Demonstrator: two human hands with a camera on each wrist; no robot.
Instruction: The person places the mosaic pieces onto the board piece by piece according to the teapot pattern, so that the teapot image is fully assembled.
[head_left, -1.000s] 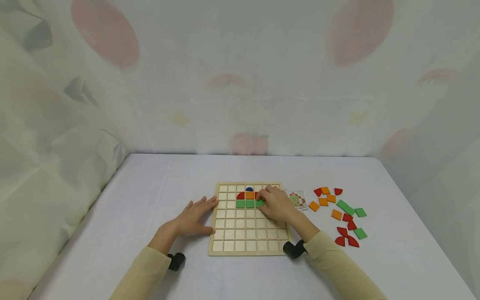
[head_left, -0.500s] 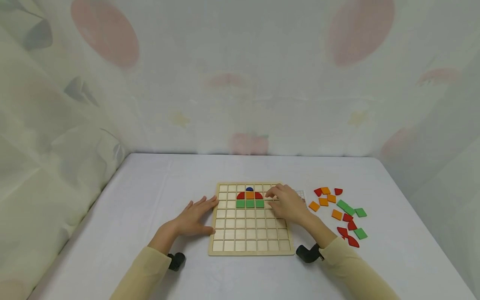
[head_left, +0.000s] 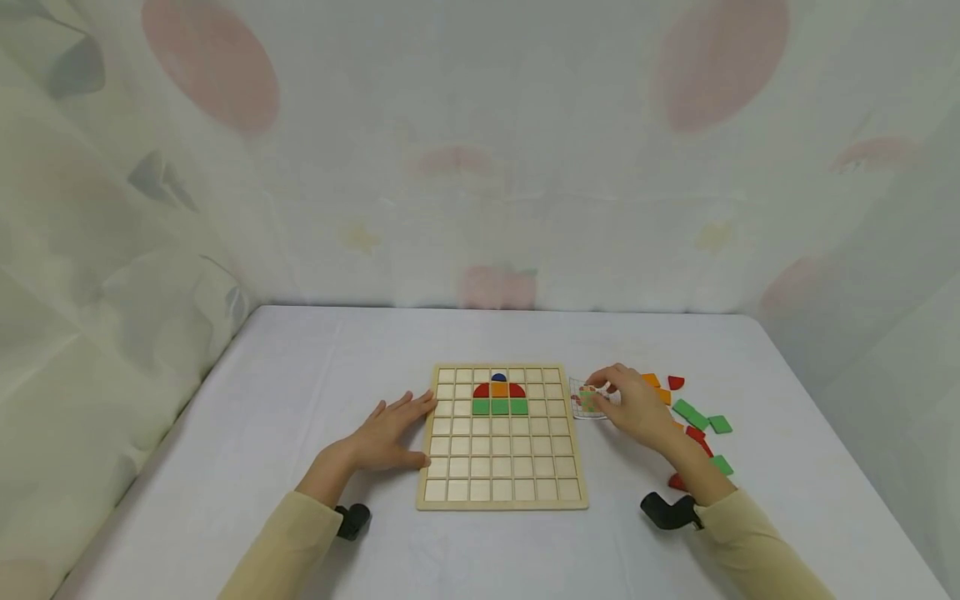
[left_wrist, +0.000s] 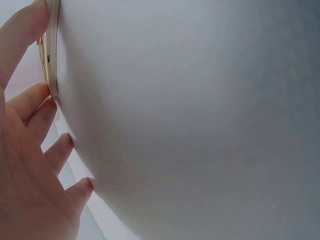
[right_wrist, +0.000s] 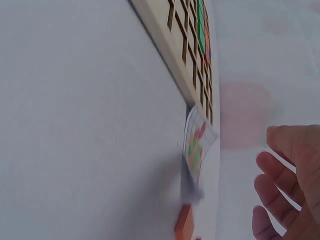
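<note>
A square wooden grid board (head_left: pixel 501 448) lies on the white table. In its upper rows sit a blue rounded piece (head_left: pixel 498 377), an orange square (head_left: pixel 499 390) between two red quarter-round pieces (head_left: pixel 517 391), and a row of green squares (head_left: pixel 500 407). My left hand (head_left: pixel 386 437) rests with spread fingers against the board's left edge; the left wrist view has thumb and fingertips at that edge. My right hand (head_left: pixel 636 410), fingers loosely bent and holding nothing, is above the table over the right part of a small printed pattern card (right_wrist: pixel 195 145), partly hiding it.
Loose green (head_left: pixel 690 412), red (head_left: pixel 677 382) and orange (head_left: pixel 651 380) tiles lie scattered at the right, some hidden under the right hand and forearm. The card curls up beside the board's right edge. A patterned cloth (head_left: pixel 480 167) hangs behind the table.
My right hand has left the last green square at the board's upper right and moved right, past the board's edge to over the card. The left hand has stayed in place.
</note>
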